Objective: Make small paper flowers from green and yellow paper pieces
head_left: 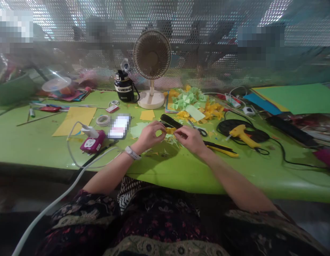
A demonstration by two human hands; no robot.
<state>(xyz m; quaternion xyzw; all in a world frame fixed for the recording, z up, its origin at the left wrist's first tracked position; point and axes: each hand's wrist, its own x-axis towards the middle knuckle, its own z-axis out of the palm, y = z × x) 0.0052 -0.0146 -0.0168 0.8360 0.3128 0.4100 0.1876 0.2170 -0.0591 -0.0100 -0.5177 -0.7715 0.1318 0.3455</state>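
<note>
Left hand point(151, 133) and right hand point(192, 138) on yellow paper piece point(170, 131) over green table point(175, 174), glue gun point(240, 132) rightward

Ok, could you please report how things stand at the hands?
Left hand, right hand: both pinching small yellow piece. Paper scraps around them. Black object close beyond.

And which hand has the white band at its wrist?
The left hand wears the white band; the right hand wears none.

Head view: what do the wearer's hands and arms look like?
The left hand wears a pale wristband with small dark marks; the right hand is bare, no band in sight. Dark sleeves with a floral pattern leave both forearms uncovered.
</note>
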